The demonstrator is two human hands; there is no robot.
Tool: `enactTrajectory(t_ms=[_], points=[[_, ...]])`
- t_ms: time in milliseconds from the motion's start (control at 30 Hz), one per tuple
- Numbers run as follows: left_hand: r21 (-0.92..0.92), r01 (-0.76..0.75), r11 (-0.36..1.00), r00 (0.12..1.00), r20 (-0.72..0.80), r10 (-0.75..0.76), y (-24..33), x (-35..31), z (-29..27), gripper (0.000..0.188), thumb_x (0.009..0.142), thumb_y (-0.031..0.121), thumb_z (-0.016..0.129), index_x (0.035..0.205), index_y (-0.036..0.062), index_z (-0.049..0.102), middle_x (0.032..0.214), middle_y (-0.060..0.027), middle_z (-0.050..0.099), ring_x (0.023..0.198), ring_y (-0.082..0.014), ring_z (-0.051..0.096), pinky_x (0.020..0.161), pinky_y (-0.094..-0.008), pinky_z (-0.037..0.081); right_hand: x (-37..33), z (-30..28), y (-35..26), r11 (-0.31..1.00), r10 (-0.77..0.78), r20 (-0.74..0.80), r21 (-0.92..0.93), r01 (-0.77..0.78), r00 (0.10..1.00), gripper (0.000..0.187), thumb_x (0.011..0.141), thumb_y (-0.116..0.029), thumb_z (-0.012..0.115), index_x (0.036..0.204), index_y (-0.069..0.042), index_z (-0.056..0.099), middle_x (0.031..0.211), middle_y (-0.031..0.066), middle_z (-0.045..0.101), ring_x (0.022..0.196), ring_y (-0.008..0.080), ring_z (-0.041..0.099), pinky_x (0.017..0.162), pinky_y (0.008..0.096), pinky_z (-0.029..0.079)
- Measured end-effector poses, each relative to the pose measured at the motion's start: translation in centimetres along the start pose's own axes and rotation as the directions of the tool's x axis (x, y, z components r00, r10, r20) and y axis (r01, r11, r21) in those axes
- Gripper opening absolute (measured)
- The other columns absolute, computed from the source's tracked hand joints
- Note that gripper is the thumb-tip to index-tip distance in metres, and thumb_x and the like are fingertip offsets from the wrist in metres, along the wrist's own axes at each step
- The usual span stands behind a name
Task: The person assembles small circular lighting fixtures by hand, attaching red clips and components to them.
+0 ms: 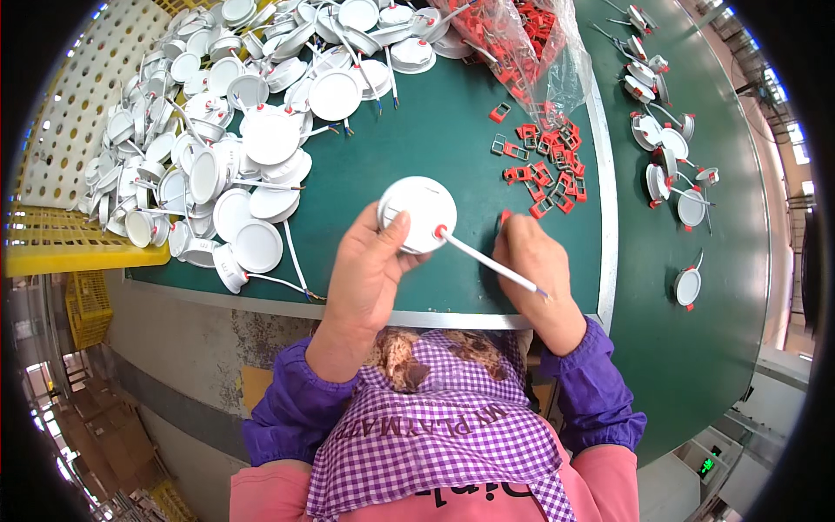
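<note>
Piled lamps [270,137] at left, red clips [541,174] ahead: my left fingers [394,233] grip a white lamp [426,204], my right fingers [524,231] pinch a mostly hidden red piece [505,215].

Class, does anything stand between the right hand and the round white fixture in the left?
Only the white cable: it slants from the round white fixture in the left hand across to the right hand, overlapping it near the wrist in this view. Whether they touch is unclear. Nothing else visible intervenes.

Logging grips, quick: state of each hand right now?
Left hand: closed, holding a white round unit.
Right hand: closed, apparently on a small red piece, mostly hidden.
</note>
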State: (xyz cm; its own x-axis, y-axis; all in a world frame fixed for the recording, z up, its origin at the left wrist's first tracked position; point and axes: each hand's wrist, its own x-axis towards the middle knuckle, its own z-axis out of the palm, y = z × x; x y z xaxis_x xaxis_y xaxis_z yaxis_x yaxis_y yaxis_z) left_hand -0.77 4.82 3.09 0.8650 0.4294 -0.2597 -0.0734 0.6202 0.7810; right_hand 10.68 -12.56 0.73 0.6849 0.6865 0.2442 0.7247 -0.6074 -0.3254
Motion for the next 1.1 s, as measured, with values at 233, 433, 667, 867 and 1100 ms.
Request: enactTrajectory(t_ms=[233,433,667,867,1100], points=[[0.159,0.114,0.981,0.993,0.010,-0.117,-1.6,-0.8,1.2,0.030,0.095,0.015,0.057,0.121,0.0016,0.049,0.109,-0.0074,0.063,0.096,-0.0157,0.063,0.077,-0.0321,0.053,1.2,-2.7,-1.9,0.705,0.184,0.003,0.696,-0.134,0.983,0.015,0.081,-0.003,0.064,0.096,0.001,0.062,0.077,0.0134,0.063,0.062,0.0214,0.065,0.054,0.0293,0.049],[0.326,-0.010,0.945,0.998,0.056,-0.009,-2.0,-0.6,1.5,0.030,0.094,0.014,0.059,0.120,0.0002,0.050,0.109,-0.0067,0.062,0.097,-0.0129,0.061,0.080,-0.0285,0.052,0.4,-3.4,-3.0,0.839,0.063,-0.044,0.543,-0.029,0.997,0.013,0.082,-0.002,0.065,0.094,0.000,0.064,0.078,0.0131,0.064,0.063,0.0256,0.064,0.056,0.0330,0.049],[0.377,-0.187,0.907,0.982,0.097,0.162,-3.5,-0.7,1.7,0.030,0.092,0.013,0.062,0.116,-0.0020,0.054,0.099,-0.0057,0.062,0.089,-0.0096,0.058,0.077,-0.0256,0.049,0.1,-3.0,-3.8,0.888,0.053,-0.103,0.459,0.000,0.993,0.012,0.082,-0.001,0.064,0.094,-0.002,0.063,0.080,0.0132,0.063,0.066,0.0300,0.063,0.056,0.0362,0.050],[0.502,-0.290,0.815,0.957,0.159,0.242,-3.1,-0.6,1.3,0.030,0.090,0.011,0.064,0.116,-0.0014,0.054,0.096,-0.0079,0.063,0.088,-0.0121,0.059,0.077,-0.0280,0.049,0.0,-2.9,-3.8,0.883,0.058,-0.161,0.468,0.024,0.985,0.014,0.079,0.004,0.064,0.092,-0.002,0.062,0.078,0.0122,0.062,0.067,0.0292,0.064,0.057,0.0362,0.050],[0.574,-0.321,0.753,0.945,0.247,0.214,-1.7,-0.8,1.3,0.030,0.089,0.012,0.065,0.114,-0.0006,0.055,0.094,-0.0071,0.063,0.087,-0.0114,0.058,0.077,-0.0265,0.048,0.1,-2.8,-2.9,0.878,0.069,-0.168,0.478,0.021,0.983,0.017,0.078,0.006,0.064,0.092,-0.001,0.061,0.081,0.0102,0.065,0.071,0.0236,0.066,0.059,0.0310,0.050]])
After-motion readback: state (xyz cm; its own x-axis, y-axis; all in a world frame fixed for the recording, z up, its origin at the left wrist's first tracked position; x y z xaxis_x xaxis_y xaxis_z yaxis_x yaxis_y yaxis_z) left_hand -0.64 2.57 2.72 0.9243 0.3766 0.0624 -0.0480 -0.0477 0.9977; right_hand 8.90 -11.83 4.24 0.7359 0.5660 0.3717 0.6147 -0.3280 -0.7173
